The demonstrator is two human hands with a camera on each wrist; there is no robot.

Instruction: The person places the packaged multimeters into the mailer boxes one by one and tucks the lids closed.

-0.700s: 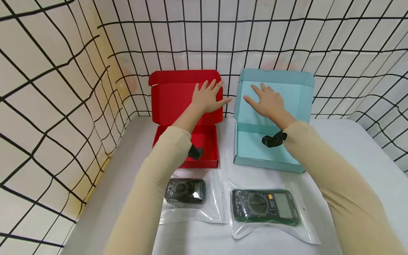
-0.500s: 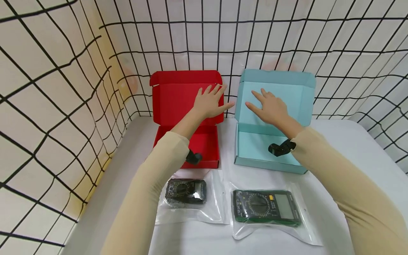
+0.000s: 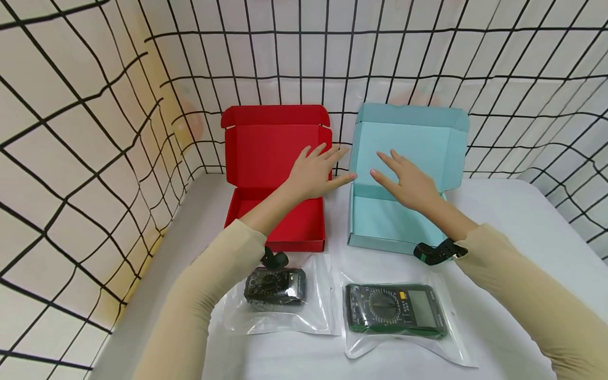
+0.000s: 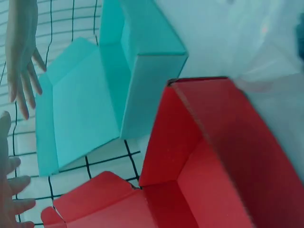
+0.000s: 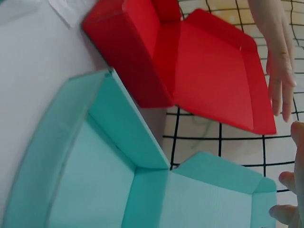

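My left hand (image 3: pixel 314 171) hovers over the red box (image 3: pixel 304 245), fingers spread and nothing held. Over the light blue box (image 3: pixel 396 241) hangs my right hand (image 3: pixel 409 182), its fingers also extended and holding nothing. Both boxes stand with lids raised and their insides bare. In front of the red box lies a small black multimeter (image 3: pixel 275 287) in a clear plastic bag, partly covered by the left wrist's camera. A larger multimeter with a green edge (image 3: pixel 396 310) lies bagged before the blue box. The left wrist view shows the right hand (image 4: pixel 23 57) across the blue box.
A black wire grid (image 3: pixel 299 53) rises behind the boxes and along both sides. The white tabletop (image 3: pixel 503 211) extends to the right of the blue box. A narrow gap separates the two boxes.
Both hands have drawn back toward the person and lower over the boxes. The left wrist now overlaps the small multimeter's bag. Boxes and multimeters have stayed in place.
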